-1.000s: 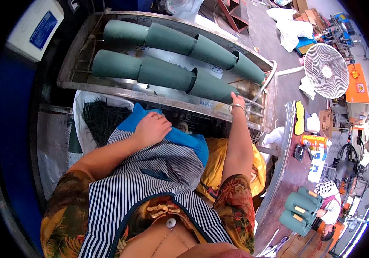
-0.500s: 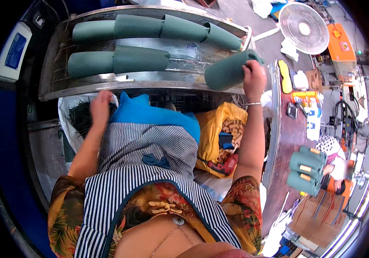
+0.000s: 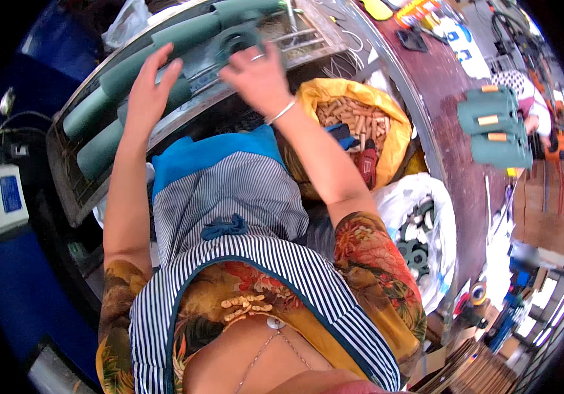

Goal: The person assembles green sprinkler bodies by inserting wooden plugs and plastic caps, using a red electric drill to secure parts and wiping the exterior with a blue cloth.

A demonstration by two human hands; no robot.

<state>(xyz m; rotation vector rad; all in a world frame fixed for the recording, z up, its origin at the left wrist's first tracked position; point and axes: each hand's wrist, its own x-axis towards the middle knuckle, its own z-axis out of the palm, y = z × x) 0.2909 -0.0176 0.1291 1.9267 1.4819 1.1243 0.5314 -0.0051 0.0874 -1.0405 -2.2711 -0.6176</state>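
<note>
Rows of dark green rolls of sheet material (image 3: 139, 71) lie end to end on a metal-framed tray (image 3: 65, 194). My left hand (image 3: 149, 88) is raised over the rows, its fingers apart with nothing between them. Beside another green roll (image 3: 241, 39), whose round end faces me, my right hand (image 3: 259, 77) has its fingers spread and wears a ring. The fingers overlap the roll's near edge; blur hides whether they touch it.
A yellow bag (image 3: 393, 125) of small tan cylinders stands right of my apron, and a clear bag (image 3: 443, 230) of dark pieces sits nearer. Several green rolls with tan labels (image 3: 489, 121) rest on the dark table (image 3: 436, 141), beside another person (image 3: 538, 108).
The view has turned and shifted. My right hand has carried its roll leftward over the tray and opened its fingers. My left hand has risen from beside the apron to the rows.
</note>
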